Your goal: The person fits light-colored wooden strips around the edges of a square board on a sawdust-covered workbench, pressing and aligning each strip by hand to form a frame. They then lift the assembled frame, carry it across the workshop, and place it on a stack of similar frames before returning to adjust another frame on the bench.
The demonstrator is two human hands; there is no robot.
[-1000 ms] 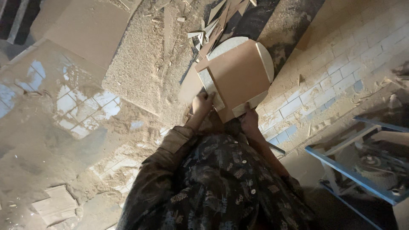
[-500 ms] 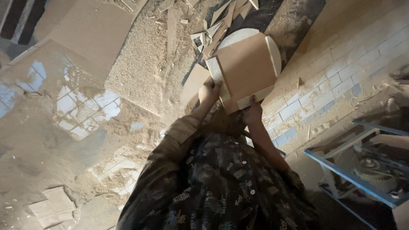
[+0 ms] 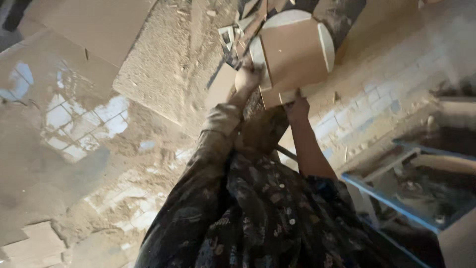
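Carefully, both the left hand [image 3: 246,79] and right hand [image 3: 297,105] are gripping the brown board [image 3: 292,54] by its lower edges, best kept level over the dusty floor [image 3: 74,164].

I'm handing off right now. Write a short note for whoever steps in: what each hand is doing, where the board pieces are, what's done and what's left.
Left hand: grip on the left edge of the tan board stack, arm stretched out.
Right hand: grip under the stack's lower edge.
The stack is held out in front, above the pile of offcuts; a pale rounded piece shows behind the top board.
Around: sawdust-covered tiled floor, large flat sheet upper left, blue frame on the right.
Done: stack lifted and held in both hands.
Left: it has not been set down anywhere.
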